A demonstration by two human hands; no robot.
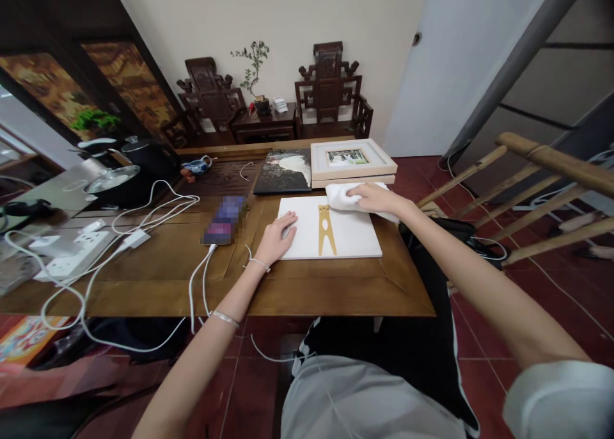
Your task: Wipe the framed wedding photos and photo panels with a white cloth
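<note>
A pale grey shirt (369, 400) with a short sleeve (561, 397); a thin bracelet (260, 263) and broader silvery bangle (225, 318) circle the left arm (192, 368).

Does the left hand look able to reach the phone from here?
Probably yes: the phone lies a short way to the left of the left hand, and nothing tall stands between them.

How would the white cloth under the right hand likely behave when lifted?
The white cloth would probably sag, since it lies in soft folds under the right hand. Being crumpled rather than round, it seems unlikely to roll.
</note>
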